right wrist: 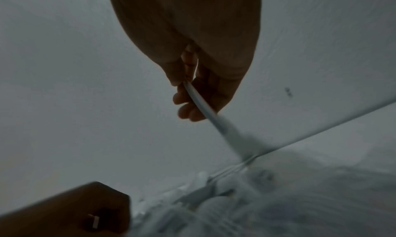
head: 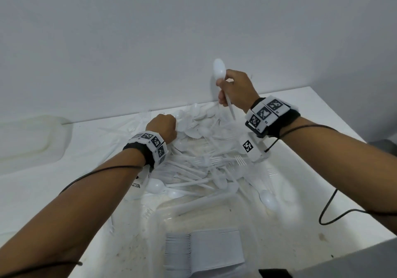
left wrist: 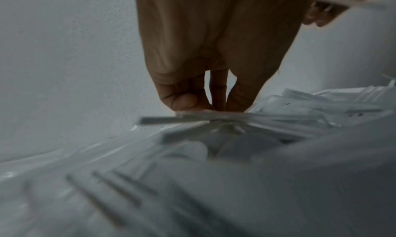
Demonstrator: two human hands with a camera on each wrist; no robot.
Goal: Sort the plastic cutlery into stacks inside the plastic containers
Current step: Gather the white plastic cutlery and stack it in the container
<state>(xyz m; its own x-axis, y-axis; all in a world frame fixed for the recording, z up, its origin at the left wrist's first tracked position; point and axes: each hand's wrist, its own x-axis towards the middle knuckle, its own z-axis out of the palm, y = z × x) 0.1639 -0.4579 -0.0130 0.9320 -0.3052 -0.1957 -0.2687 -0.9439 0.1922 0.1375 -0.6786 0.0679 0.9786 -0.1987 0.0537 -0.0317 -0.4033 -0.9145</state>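
A big heap of white plastic cutlery point(head: 206, 148) covers the table against the wall. My right hand point(head: 234, 92) is raised above the heap and grips a white spoon point(head: 219, 69) by its handle, bowl up; the handle point(right wrist: 205, 112) slants down from my fingers in the right wrist view. My left hand point(head: 165, 127) is down in the heap's left side, fingers curled, and its fingertips point(left wrist: 184, 102) pinch a flat white handle point(left wrist: 193, 118) lying on the pile. A clear plastic container point(head: 206, 209) stands in front, holding a neat stack of cutlery point(head: 204, 249).
A second clear container point(head: 32, 140) lies at the far left by the wall. A black cable point(head: 328, 211) trails across the table at the right. The white wall point(head: 193, 30) rises straight behind the heap. The table's right edge point(head: 335, 114) runs diagonally.
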